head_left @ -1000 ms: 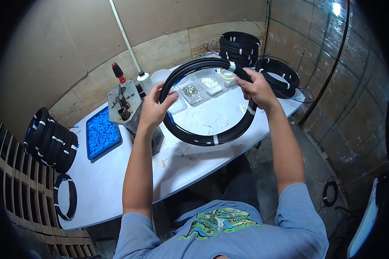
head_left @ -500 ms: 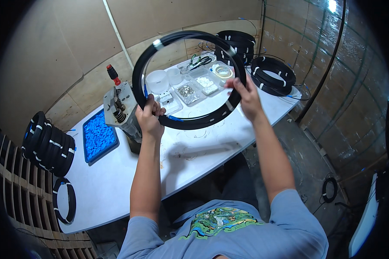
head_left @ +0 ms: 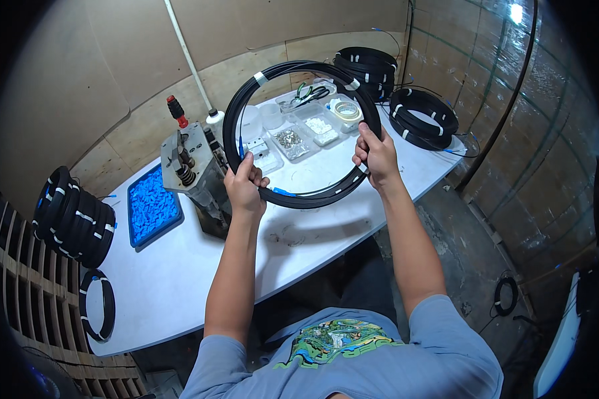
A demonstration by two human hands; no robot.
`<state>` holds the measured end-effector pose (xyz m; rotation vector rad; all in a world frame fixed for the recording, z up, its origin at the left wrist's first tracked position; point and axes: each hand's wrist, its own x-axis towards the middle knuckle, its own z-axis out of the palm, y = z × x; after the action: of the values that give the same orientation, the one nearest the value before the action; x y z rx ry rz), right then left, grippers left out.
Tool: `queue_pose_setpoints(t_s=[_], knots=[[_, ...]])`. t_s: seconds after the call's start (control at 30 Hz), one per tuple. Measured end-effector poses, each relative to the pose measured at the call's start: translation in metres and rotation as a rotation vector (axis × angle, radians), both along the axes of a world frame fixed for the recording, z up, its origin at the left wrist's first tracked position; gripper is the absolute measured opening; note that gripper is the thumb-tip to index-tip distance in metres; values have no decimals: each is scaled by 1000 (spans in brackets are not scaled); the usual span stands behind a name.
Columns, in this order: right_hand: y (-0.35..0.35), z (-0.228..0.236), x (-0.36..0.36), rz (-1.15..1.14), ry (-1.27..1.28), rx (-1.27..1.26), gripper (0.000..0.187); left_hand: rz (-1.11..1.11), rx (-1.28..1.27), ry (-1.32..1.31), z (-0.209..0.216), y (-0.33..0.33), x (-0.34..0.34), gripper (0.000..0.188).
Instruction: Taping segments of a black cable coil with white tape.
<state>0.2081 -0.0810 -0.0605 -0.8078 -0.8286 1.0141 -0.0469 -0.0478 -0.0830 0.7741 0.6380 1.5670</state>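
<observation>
A coil of black cable (head_left: pixel 319 201), bound with white tape bands, is held up above the table between both hands. My left hand (head_left: pixel 245 188) is closed round its lower left side, with a blue connector (head_left: pixel 284 192) just right of the fingers and another blue piece (head_left: pixel 241 147) above the thumb. My right hand (head_left: pixel 378 158) grips the coil's right side, the thumb lying along its inner edge. Behind the ring, partly seen through it, are clear trays with small metal parts (head_left: pixel 288 138) and white pieces (head_left: pixel 320 126).
A metal press (head_left: pixel 192 169) with a red-black handle stands left of the coil, next to a blue tray (head_left: pixel 178 224) of small blue parts. More black coils are stacked at the table's left (head_left: pixel 73 216) and far right (head_left: pixel 422 120). A single coil (head_left: pixel 108 306) lies at the near left.
The held coil has come down and slightly right. My right hand's fingers, partly off the ring before, now wrap round it.
</observation>
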Motion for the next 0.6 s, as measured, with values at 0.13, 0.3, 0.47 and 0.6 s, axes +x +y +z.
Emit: queue_pose_setpoints(t_s=[0.13, 0.3, 0.47, 0.6], knots=[[0, 2, 4, 5, -29, -4, 16, -32, 18, 22, -11, 2, -3, 14], [5, 12, 33, 119, -159, 72, 16, 34, 214, 334, 0, 6, -8, 43], [1, 51, 47, 242, -603, 96, 13, -170, 467, 707, 54, 7, -27, 57], [9, 76, 35, 319, -940, 22, 28, -274, 263, 1010, 66, -1, -12, 25]])
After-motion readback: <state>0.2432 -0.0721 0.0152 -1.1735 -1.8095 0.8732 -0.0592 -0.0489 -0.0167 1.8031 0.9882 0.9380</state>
